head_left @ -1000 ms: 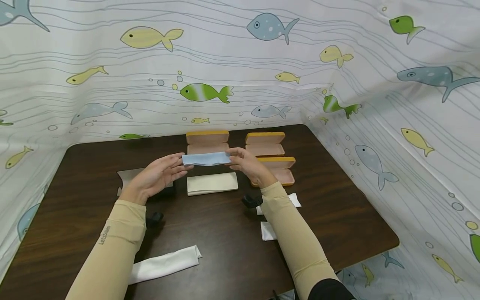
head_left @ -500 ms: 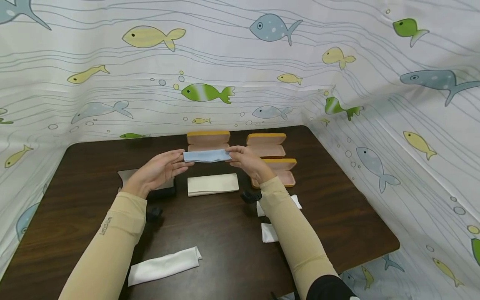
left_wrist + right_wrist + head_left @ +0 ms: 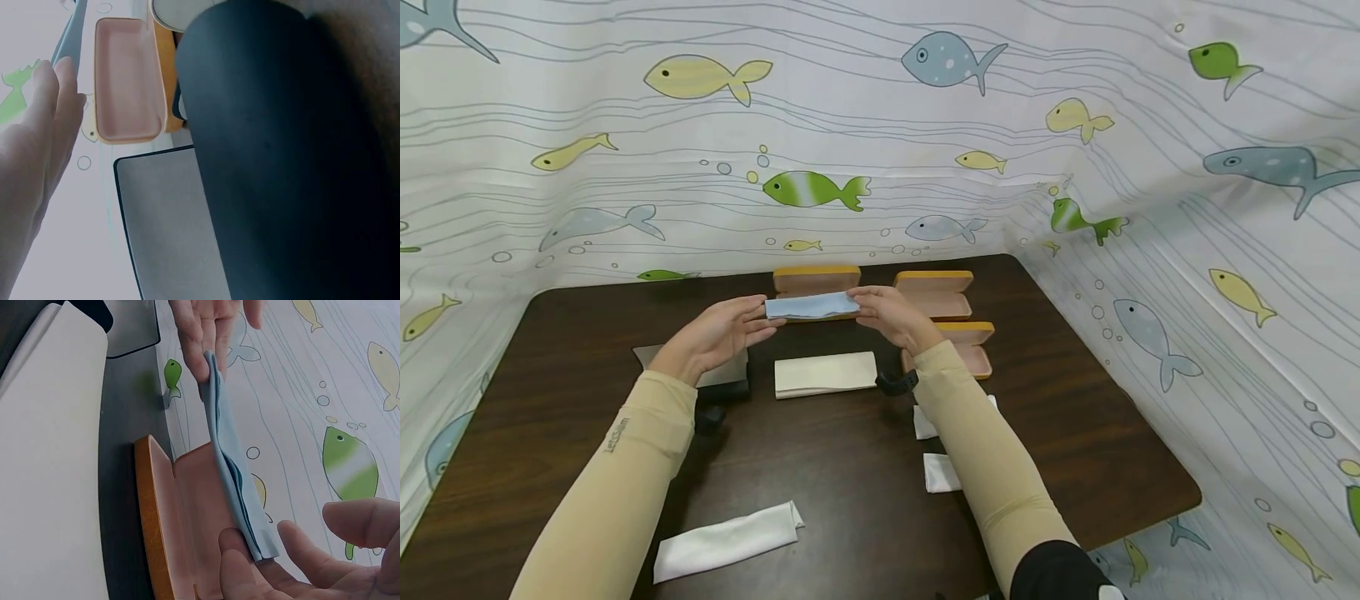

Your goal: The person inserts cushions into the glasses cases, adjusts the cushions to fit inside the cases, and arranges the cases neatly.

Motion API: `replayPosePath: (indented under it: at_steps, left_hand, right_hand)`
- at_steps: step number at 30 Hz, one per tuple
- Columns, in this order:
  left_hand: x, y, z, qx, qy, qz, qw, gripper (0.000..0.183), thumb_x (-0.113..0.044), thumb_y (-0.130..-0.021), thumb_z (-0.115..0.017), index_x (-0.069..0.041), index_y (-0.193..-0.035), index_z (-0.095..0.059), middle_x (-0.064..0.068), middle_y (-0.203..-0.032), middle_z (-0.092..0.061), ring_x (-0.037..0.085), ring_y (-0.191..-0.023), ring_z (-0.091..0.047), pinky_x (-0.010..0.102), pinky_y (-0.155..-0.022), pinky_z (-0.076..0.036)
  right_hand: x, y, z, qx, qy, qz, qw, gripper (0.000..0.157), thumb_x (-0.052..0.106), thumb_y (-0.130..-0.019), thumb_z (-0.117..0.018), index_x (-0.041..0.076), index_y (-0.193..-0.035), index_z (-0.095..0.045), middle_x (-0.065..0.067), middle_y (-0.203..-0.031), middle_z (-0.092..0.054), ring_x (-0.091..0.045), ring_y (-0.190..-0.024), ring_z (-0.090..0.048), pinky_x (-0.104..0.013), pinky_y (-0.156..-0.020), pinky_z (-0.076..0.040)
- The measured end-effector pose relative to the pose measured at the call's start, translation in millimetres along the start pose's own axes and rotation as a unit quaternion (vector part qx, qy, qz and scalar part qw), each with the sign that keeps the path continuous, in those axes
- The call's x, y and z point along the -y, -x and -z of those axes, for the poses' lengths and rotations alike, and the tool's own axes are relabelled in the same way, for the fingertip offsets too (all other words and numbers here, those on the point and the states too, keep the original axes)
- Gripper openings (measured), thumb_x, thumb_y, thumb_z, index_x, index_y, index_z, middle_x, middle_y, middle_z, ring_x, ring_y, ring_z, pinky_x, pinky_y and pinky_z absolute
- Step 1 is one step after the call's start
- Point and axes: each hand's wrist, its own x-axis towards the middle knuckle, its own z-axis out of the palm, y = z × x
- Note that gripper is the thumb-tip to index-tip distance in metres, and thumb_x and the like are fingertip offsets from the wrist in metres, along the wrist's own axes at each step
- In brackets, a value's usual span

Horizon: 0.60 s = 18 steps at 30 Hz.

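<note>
A narrow folded light-blue cloth (image 3: 812,307) is stretched level between both hands, above the table. My left hand (image 3: 718,332) pinches its left end; in the left wrist view most of the cloth is out of frame. The other end is pinched by my right hand (image 3: 898,317), whose fingers (image 3: 234,553) show close up in the right wrist view. Just behind the cloth stands an open yellow case with pink lining (image 3: 194,503), partly covered by it. Below lies a flat cream folded piece (image 3: 825,375) on the table.
Two more open yellow cases (image 3: 934,293) stand at the right, the nearer partly behind my right arm. A black case with grey lining (image 3: 726,371) sits behind my left hand. White folded cloths (image 3: 727,542) lie near the front and under my right forearm. A fish-print curtain (image 3: 850,108) bounds the table.
Both hands have risen slightly with the blue cloth, and its right end now tilts up a little. The things on the table stay put.
</note>
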Motion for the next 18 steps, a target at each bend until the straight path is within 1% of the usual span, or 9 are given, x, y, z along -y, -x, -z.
replayPosePath:
  at_steps: [2,5,7,10,12,14,15,16,18]
  left_hand:
    - [-1.2,-3.1,1.1,0.0,0.004,0.003,1.0,0.056,-0.02,-0.112,-0.036,-0.001,-0.156,-0.007,0.018,-0.168,0.003,0.037,-0.153,-0.019,0.034,-0.117,-0.033]
    - [-2.9,-7.8,2.9,0.001,0.0,0.006,1.0,0.061,-0.02,-0.113,-0.034,-0.001,-0.159,0.0,0.018,-0.168,0.006,0.037,-0.153,-0.016,0.035,-0.118,-0.03]
    - [-4.4,-10.8,3.4,0.0,-0.007,0.006,1.0,0.058,-0.02,-0.113,-0.034,0.0,-0.158,-0.003,0.019,-0.168,0.005,0.036,-0.153,-0.017,0.036,-0.119,-0.03]
    - [-6.3,-15.0,4.0,-0.009,-0.012,0.011,0.9998,0.051,-0.021,-0.113,-0.034,0.0,-0.153,-0.012,0.018,-0.168,0.001,0.035,-0.153,-0.019,0.036,-0.118,-0.031]
    - [-7.3,-17.2,4.5,-0.013,-0.016,0.015,0.9997,0.052,-0.021,-0.113,-0.035,0.0,-0.153,-0.011,0.019,-0.168,0.002,0.035,-0.152,-0.021,0.037,-0.118,-0.032]
    - [-8.0,-19.6,5.5,-0.017,-0.021,0.022,0.9994,0.061,-0.022,-0.112,-0.035,-0.002,-0.159,-0.001,0.019,-0.168,0.006,0.035,-0.152,-0.022,0.037,-0.118,-0.032]
    - [-8.3,-21.0,6.0,-0.019,-0.023,0.026,0.9992,0.065,-0.022,-0.112,-0.035,-0.003,-0.16,0.004,0.019,-0.168,0.008,0.035,-0.152,-0.023,0.037,-0.118,-0.032]
    - [-8.5,-22.8,6.8,-0.02,-0.025,0.03,0.999,0.068,-0.022,-0.112,-0.035,-0.004,-0.16,0.01,0.019,-0.167,0.01,0.035,-0.152,-0.023,0.037,-0.118,-0.032]
    - [-8.9,-26.3,8.1,-0.023,-0.027,0.038,0.9987,0.072,-0.022,-0.112,-0.035,-0.006,-0.159,0.017,0.018,-0.167,0.013,0.035,-0.152,-0.021,0.038,-0.118,-0.031]
  right_hand:
    - [1.5,-2.8,0.0,-0.001,0.001,-0.004,1.0,0.036,0.01,-0.109,-0.047,-0.001,-0.143,-0.052,-0.008,-0.132,-0.049,-0.015,-0.08,-0.052,-0.04,-0.111,-0.043]
    - [3.1,-5.9,0.1,-0.004,-0.002,-0.008,1.0,0.036,0.01,-0.109,-0.048,0.0,-0.143,-0.051,-0.005,-0.123,-0.05,-0.014,-0.073,-0.048,-0.04,-0.111,-0.043]
    - [3.8,-8.5,0.7,-0.003,-0.005,-0.009,1.0,0.036,0.01,-0.109,-0.048,0.001,-0.144,-0.051,-0.006,-0.121,-0.05,-0.014,-0.071,-0.047,-0.041,-0.112,-0.042]
    - [5.0,-11.7,1.1,-0.003,-0.011,-0.012,1.0,0.037,0.01,-0.109,-0.048,0.001,-0.144,-0.05,-0.007,-0.127,-0.05,-0.015,-0.073,-0.048,-0.041,-0.113,-0.041]
    - [5.6,-14.3,1.2,-0.002,-0.015,-0.013,1.0,0.037,0.01,-0.109,-0.048,0.001,-0.145,-0.05,-0.009,-0.136,-0.049,-0.015,-0.075,-0.05,-0.041,-0.113,-0.04]
    - [6.2,-16.8,0.9,-0.001,-0.018,-0.013,1.0,0.038,0.011,-0.109,-0.048,0.001,-0.145,-0.049,-0.011,-0.144,-0.046,-0.015,-0.077,-0.052,-0.041,-0.113,-0.04]
    - [6.6,-17.8,0.6,0.0,-0.019,-0.013,1.0,0.038,0.011,-0.109,-0.048,0.001,-0.145,-0.049,-0.012,-0.146,-0.045,-0.015,-0.076,-0.051,-0.041,-0.112,-0.04]
    - [6.9,-18.8,0.6,0.0,-0.02,-0.013,1.0,0.038,0.011,-0.109,-0.048,0.001,-0.145,-0.048,-0.013,-0.147,-0.044,-0.015,-0.074,-0.05,-0.041,-0.112,-0.04]
    - [7.4,-20.8,0.7,-0.003,-0.022,-0.014,1.0,0.038,0.011,-0.109,-0.048,0.001,-0.145,-0.048,-0.012,-0.148,-0.043,-0.013,-0.07,-0.049,-0.04,-0.112,-0.041]
